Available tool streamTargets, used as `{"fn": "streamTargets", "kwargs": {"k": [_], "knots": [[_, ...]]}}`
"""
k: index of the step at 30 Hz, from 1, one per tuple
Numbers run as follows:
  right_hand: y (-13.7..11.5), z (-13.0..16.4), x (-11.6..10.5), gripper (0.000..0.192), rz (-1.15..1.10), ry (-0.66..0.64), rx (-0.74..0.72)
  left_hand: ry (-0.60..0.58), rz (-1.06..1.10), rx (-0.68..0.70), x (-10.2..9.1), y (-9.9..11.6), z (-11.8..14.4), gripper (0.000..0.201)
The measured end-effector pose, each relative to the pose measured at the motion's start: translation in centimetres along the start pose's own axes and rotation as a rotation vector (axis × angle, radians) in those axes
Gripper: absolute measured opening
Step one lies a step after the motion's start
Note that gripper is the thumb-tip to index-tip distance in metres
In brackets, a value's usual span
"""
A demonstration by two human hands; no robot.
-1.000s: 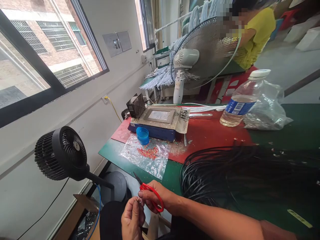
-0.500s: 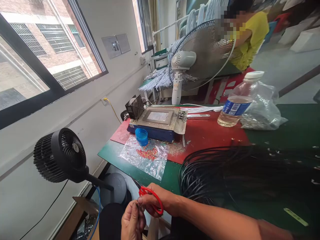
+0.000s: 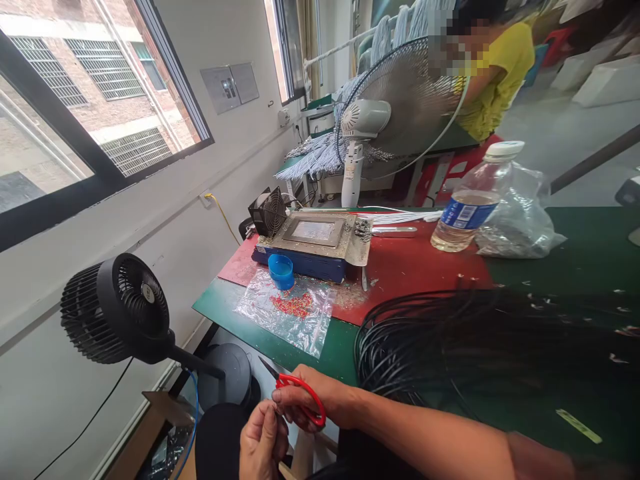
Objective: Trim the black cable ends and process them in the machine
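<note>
Left hand (image 3: 264, 437): thumb and fingers pinched together; what they grip is too small to identify. Right hand (image 3: 307, 400): closed around the red-handled scissors (image 3: 291, 379), located short of the table (image 3: 336, 347) edge, blades pointing away from the left hand. Caution: wrist rotation could bring the blades onto the left fingers. A loosened pinch could drop a small part floorward. Forearm movement could snag the black cables (image 3: 387, 353) alongside.

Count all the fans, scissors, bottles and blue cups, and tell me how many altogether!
Fans: 3 (black fan, white fan, small square fan)
Scissors: 1 (red-handled scissors, in the right hand)
Bottles: 1 (clear bottle, blue label)
Blue cups: 1 (blue cup)
Total: 6
</note>
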State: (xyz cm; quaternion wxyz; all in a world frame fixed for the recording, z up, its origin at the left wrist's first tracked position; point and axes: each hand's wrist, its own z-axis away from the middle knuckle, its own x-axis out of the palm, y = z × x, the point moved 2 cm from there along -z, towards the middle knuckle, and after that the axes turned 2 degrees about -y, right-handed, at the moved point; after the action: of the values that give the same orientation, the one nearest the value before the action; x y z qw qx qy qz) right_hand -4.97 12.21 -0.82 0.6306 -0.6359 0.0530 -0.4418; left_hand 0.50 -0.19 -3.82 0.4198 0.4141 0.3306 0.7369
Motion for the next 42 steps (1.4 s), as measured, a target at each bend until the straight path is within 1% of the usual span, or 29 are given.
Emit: {"fn": "streamTargets", "kwargs": {"k": [3, 5, 10, 15, 20, 25, 29, 32, 34, 37, 39, 42], "knots": [[-0.01, -0.02, 0.02, 0.035, 0.000, -0.001, 0.005, -0.006, -0.008, 0.017, 0.14, 0.07, 0.03, 0.029], [-0.02, -0.06, 0.01, 0.037, 0.015, 0.009, -0.003, -0.005, 0.014, 0.027, 0.22, 0.18, 0.01, 0.029], [0.01, -0.16, -0.03, 0.042, 0.031, 0.012, -0.027, 0.044, 0.092, 0.022, 0.19, 0.37, -0.18, 0.025], [0.21, -0.19, -0.07, 0.044, 0.047, 0.023, -0.028, 0.090, 0.117, 0.032, 0.38, 0.53, -0.08, 0.028], [0.37, -0.27, -0.07, 0.044, 0.057, 0.043, -0.017, 0.105, 0.099, 0.069, 0.78, 0.72, 0.09, 0.034], [0.26, -0.23, -0.09, 0.047, 0.051, 0.055, -0.024, 0.125, 0.135, 0.045, 0.76, 0.56, 0.02, 0.033], [0.13, -0.10, -0.01, 0.046, 0.053, 0.044, -0.053, 0.132, 0.137, 0.037, 0.76, 0.50, -0.05, 0.034], [0.24, -0.27, -0.06, 0.044, 0.079, 0.056, -0.108, 0.144, 0.109, 0.050, 0.67, 0.49, -0.11, 0.034], [0.40, -0.52, -0.29, 0.043, 0.053, 0.118, -0.128, 0.134, 0.089, 0.044, 0.56, 0.47, -0.16, 0.035], [0.51, -0.76, -0.63, 0.043, -0.044, 0.203, -0.142, 0.091, 0.067, 0.024, 0.45, 0.49, -0.19, 0.035], [0.39, -0.70, -0.66, 0.046, -0.073, 0.199, -0.162, 0.074, 0.061, -0.001, 0.45, 0.49, -0.17, 0.034], [0.12, -0.43, -0.51, 0.049, -0.050, 0.157, -0.192, 0.073, 0.070, -0.029, 0.61, 0.49, -0.09, 0.033]]}}
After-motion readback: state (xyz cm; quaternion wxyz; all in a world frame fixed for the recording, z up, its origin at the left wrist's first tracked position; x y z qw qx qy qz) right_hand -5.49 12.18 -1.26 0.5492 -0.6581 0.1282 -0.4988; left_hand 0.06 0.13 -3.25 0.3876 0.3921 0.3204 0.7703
